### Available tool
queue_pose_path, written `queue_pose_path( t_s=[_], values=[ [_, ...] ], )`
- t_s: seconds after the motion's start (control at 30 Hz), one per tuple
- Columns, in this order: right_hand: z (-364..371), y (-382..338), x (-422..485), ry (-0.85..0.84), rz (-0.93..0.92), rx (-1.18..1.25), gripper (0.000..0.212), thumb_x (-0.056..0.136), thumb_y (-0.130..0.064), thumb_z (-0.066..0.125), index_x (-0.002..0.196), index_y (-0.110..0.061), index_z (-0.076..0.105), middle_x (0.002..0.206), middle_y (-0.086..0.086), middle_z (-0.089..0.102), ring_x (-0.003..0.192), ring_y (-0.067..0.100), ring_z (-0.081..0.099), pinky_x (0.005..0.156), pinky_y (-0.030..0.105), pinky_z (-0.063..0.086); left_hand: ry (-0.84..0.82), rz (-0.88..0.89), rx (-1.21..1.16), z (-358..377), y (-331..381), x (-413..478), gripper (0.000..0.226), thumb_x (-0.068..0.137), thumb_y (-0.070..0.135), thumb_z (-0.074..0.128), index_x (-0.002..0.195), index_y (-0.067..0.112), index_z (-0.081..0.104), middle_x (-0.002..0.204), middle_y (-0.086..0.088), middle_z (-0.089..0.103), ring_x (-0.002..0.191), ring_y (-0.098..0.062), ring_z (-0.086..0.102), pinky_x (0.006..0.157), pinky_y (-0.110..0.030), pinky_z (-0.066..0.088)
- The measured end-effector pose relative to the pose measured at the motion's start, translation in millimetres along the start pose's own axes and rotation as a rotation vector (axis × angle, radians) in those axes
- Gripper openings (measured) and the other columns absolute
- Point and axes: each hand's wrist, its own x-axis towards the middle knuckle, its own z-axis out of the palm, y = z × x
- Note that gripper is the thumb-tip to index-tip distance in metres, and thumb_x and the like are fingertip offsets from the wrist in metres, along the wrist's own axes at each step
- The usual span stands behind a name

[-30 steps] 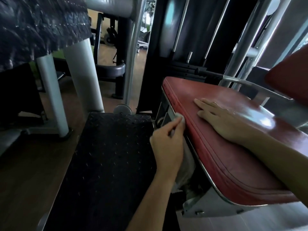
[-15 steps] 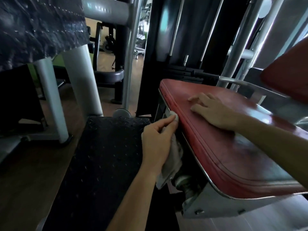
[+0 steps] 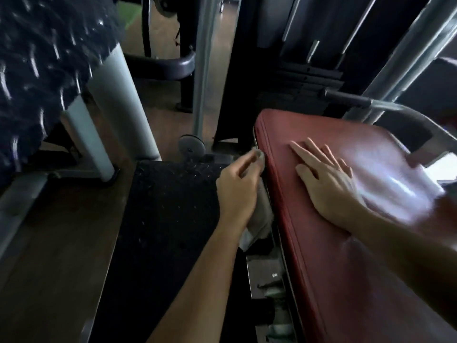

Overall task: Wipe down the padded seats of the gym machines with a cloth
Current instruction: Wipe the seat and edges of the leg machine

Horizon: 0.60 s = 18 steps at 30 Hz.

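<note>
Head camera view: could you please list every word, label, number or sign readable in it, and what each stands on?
None can be read.
Red padded seat: no print shows.
Cloth gripped by the left hand: plain, no label seen.
Bracket under the seat: one small bright mark, too small and blurred to read.
Weight stack: dark, no numbers legible.
</note>
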Motion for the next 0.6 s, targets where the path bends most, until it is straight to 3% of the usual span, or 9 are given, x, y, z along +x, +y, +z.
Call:
queue_pose_path(
  t_s=[0.07, 0.17, 0.27, 0.37, 0.53, 0.6],
  values=[
    [-2, 0, 1, -0.002, 0.008, 0.03, 0.051, 0.105, -0.045, 0.03, 0.153, -0.056, 0.02, 0.167, -0.019, 0.007, 0.156, 0.01, -0.001, 0.126, 0.043, 0.002, 0.005, -0.077, 0.016, 13, 8, 8, 0.033, 0.098, 0.034, 0.063, 0.13, 0.027, 0.067, 0.111, 0.027, 0.07, 0.105, 0.014, 0.061, 0.1, -0.017, 0.05],
    [-1, 2, 1, -0.003, 0.012, 0.031, 0.05, 0.105, -0.045, 0.031, 0.154, -0.054, 0.02, 0.167, -0.019, 0.007, 0.156, 0.01, -0.002, 0.127, 0.044, 0.002, 0.038, -0.163, -0.032, 15, 17, -7, 0.028, 0.099, 0.037, 0.062, 0.126, 0.031, 0.069, 0.087, 0.033, 0.069, 0.09, 0.013, 0.064, 0.088, -0.015, 0.051],
    [-2, 0, 1, 0.002, 0.02, 0.035, 0.054, 0.101, -0.049, 0.027, 0.155, -0.052, 0.021, 0.168, -0.017, 0.009, 0.156, 0.012, -0.001, 0.127, 0.044, 0.003, -0.033, -0.202, -0.079, 3, 28, -56, 0.026, 0.099, 0.031, 0.063, 0.124, 0.027, 0.069, 0.106, 0.025, 0.073, 0.103, 0.006, 0.068, 0.093, -0.018, 0.053],
    [-2, -1, 2, 0.001, 0.029, 0.021, 0.056, 0.099, -0.049, 0.026, 0.155, -0.051, 0.022, 0.168, -0.016, 0.009, 0.156, 0.013, 0.001, 0.126, 0.045, 0.004, -0.073, -0.226, -0.069, -1, 31, -66, 0.025, 0.098, 0.029, 0.063, 0.123, 0.028, 0.069, 0.111, 0.023, 0.073, 0.107, 0.006, 0.067, 0.097, -0.019, 0.052],
    [-1, 0, 3, 0.002, 0.031, 0.016, 0.057, 0.098, -0.048, 0.025, 0.155, -0.05, 0.022, 0.168, -0.016, 0.009, 0.156, 0.014, 0.001, 0.126, 0.045, 0.004, 0.016, -0.185, 0.11, 12, 27, 3, 0.031, 0.1, 0.036, 0.059, 0.128, 0.026, 0.068, 0.101, 0.007, 0.078, 0.08, -0.003, 0.071, 0.088, -0.031, 0.058],
    [-1, 0, 3, 0.003, 0.037, 0.018, 0.057, 0.099, -0.047, 0.026, 0.155, -0.049, 0.022, 0.168, -0.015, 0.009, 0.157, 0.015, 0.001, 0.126, 0.046, 0.004, 0.019, -0.191, 0.075, 14, 32, -12, 0.03, 0.1, 0.037, 0.06, 0.127, 0.026, 0.068, 0.105, 0.012, 0.077, 0.092, 0.0, 0.071, 0.092, -0.027, 0.056]
  ],
)
